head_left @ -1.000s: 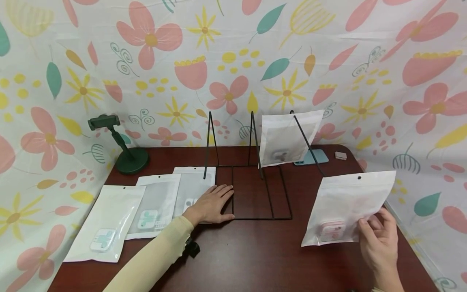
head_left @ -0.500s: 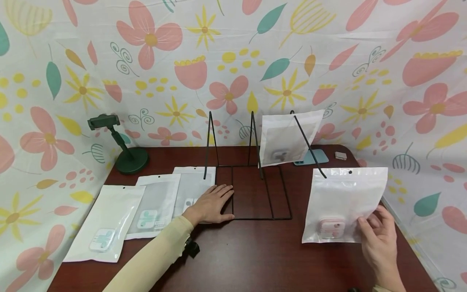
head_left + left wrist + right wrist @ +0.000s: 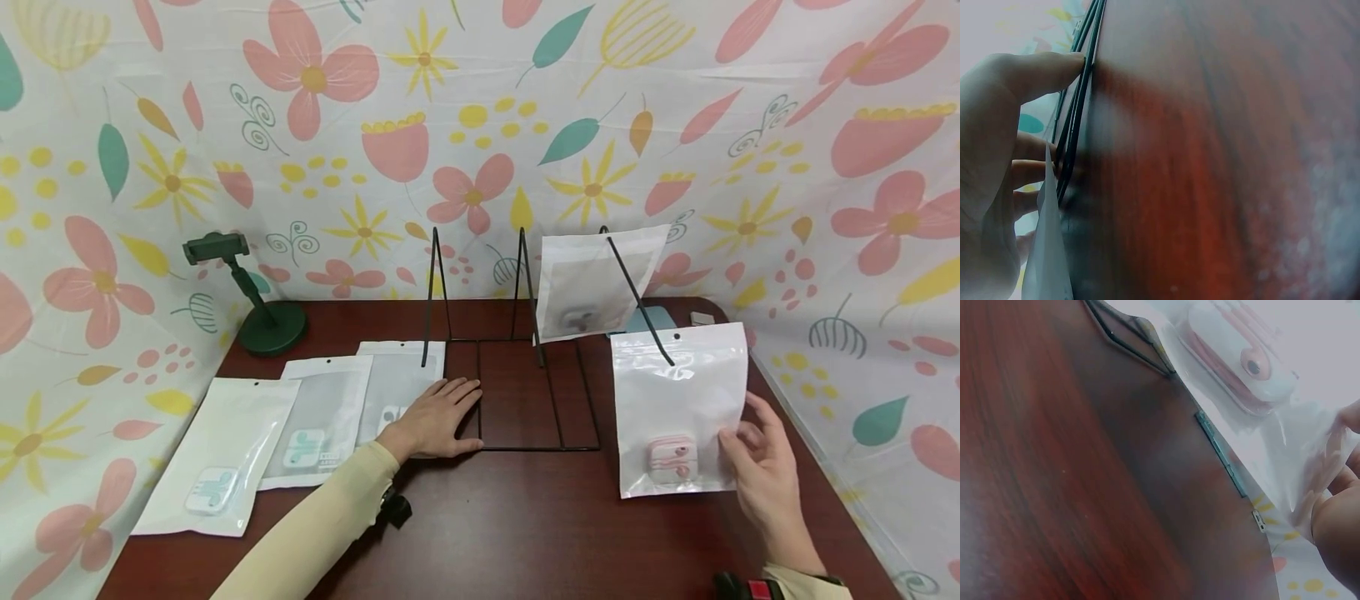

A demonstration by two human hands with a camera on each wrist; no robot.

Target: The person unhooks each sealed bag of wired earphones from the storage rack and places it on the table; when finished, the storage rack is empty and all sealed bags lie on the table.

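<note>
My right hand [image 3: 765, 475] pinches the right edge of a white zip-top pouch [image 3: 678, 396], which hangs upright with a pink earphone case [image 3: 672, 460] showing through its lower part. The pouch's top, with its small hole, lies beside the tip of the black wire rack's right prong [image 3: 651, 323]. In the right wrist view the earphone case [image 3: 1241, 356] shows large through the clear plastic. My left hand [image 3: 435, 421] rests with spread fingers on the rack's base frame [image 3: 525, 450]. Seen from the left wrist, the thumb [image 3: 1054, 72] touches the base wires.
Another pouch [image 3: 592, 283] hangs farther back on the right prong. Three flat pouches [image 3: 247, 417] with earphones overlap on the left of the dark table. Behind them stands a green phone stand [image 3: 272, 327]. A light-blue phone [image 3: 656, 319] lies at the back right.
My right hand has carried the pink-earphone pouch left and slightly up, bringing its top to the prong tip and turning it more face-on. The left hand has stayed in place.
</note>
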